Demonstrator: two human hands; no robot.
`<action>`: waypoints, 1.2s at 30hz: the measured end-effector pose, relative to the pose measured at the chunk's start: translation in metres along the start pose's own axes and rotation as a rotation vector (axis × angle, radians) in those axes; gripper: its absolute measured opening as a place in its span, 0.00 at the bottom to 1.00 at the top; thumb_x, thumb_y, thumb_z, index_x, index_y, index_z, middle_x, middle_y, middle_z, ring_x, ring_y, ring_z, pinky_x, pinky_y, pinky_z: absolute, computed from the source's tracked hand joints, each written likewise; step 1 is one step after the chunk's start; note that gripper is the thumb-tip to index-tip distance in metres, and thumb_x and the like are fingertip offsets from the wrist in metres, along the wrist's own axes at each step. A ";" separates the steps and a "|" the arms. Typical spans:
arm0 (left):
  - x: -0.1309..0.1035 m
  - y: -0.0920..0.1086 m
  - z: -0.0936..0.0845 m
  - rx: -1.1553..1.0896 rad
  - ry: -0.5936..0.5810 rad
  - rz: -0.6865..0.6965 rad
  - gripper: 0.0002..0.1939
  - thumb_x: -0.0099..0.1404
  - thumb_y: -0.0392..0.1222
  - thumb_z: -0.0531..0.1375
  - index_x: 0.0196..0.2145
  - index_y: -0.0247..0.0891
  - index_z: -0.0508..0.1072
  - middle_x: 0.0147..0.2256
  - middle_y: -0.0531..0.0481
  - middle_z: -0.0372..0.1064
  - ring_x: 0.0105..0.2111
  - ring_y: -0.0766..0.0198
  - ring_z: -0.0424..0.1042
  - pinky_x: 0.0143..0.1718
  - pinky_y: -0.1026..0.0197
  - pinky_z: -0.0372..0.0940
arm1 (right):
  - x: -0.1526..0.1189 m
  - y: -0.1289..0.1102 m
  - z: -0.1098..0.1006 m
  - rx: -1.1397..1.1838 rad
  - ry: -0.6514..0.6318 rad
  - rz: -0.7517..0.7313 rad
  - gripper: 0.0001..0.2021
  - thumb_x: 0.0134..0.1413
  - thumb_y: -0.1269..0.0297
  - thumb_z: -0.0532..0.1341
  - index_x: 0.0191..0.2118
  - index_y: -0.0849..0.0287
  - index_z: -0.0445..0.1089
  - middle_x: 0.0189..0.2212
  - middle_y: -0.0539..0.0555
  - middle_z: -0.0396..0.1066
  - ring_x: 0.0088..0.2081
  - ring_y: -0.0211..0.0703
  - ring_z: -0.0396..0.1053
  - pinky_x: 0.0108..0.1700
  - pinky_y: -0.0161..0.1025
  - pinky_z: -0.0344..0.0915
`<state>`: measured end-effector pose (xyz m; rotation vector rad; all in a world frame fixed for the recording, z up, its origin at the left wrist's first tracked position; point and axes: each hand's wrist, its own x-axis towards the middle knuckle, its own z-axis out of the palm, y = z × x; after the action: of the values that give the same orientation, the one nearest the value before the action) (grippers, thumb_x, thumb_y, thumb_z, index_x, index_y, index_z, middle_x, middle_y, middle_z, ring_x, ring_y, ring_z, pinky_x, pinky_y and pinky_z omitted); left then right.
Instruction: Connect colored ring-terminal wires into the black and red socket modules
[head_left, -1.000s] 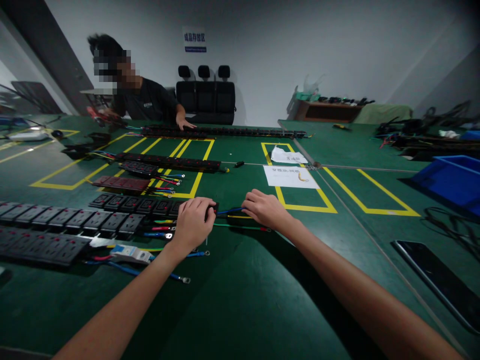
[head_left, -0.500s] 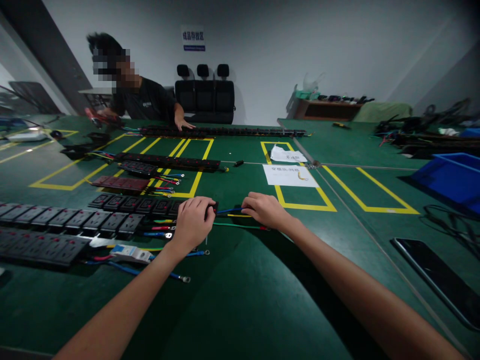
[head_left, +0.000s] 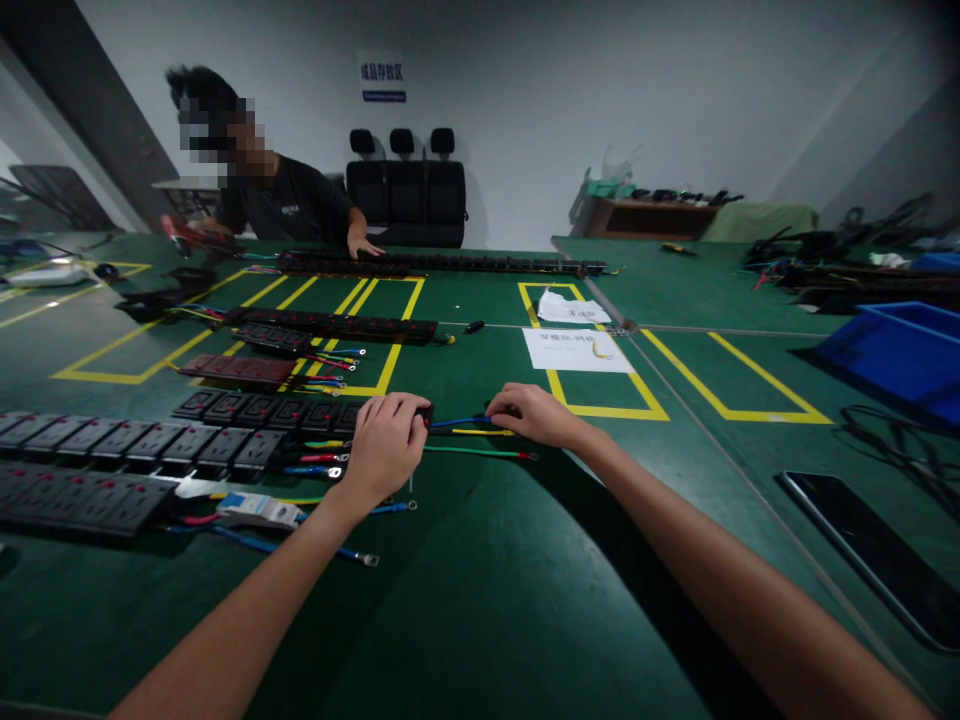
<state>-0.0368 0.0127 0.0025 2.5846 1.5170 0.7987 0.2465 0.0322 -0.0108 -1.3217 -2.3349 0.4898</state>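
Green table point(head_left: 480, 620) crowded at left, sparser at right

Yellow outlines point(head_left: 622, 412) mark the tabletop. At the near left lie 2 wide socket strips point(head_left: 142, 437), side by side. Just beyond them is a slimmer black socket strip point(head_left: 266, 410), with a green wire point(head_left: 480, 452) lying to its right. Farther back rest a reddish strip point(head_left: 232, 370), a small socket block point(head_left: 274, 338) and a long black strip point(head_left: 337, 325). 2 white papers point(head_left: 570, 352) lie near the middle; a blue bin point(head_left: 885, 360) and a phone point(head_left: 862, 550) sit at right.

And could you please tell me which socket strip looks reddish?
The short strip just beyond the black strip under the left hand; the others look black or grey.
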 end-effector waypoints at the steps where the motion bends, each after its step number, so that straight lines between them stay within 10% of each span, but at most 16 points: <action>1: 0.000 -0.001 0.000 -0.003 -0.005 0.015 0.16 0.72 0.39 0.50 0.50 0.41 0.74 0.51 0.43 0.74 0.53 0.51 0.70 0.61 0.43 0.58 | 0.000 0.001 0.001 0.011 0.007 0.005 0.07 0.62 0.66 0.63 0.41 0.56 0.80 0.38 0.54 0.73 0.36 0.41 0.70 0.39 0.37 0.63; 36: 0.001 0.000 -0.002 0.028 -0.049 0.097 0.18 0.76 0.44 0.48 0.52 0.37 0.73 0.51 0.41 0.74 0.52 0.51 0.71 0.58 0.43 0.61 | 0.003 0.018 0.013 0.296 0.152 0.164 0.17 0.65 0.54 0.57 0.38 0.61 0.78 0.29 0.52 0.75 0.29 0.39 0.68 0.31 0.36 0.57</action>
<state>-0.0374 0.0135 0.0052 2.6954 1.4101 0.7211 0.2518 0.0419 -0.0300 -1.3590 -1.9533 0.7283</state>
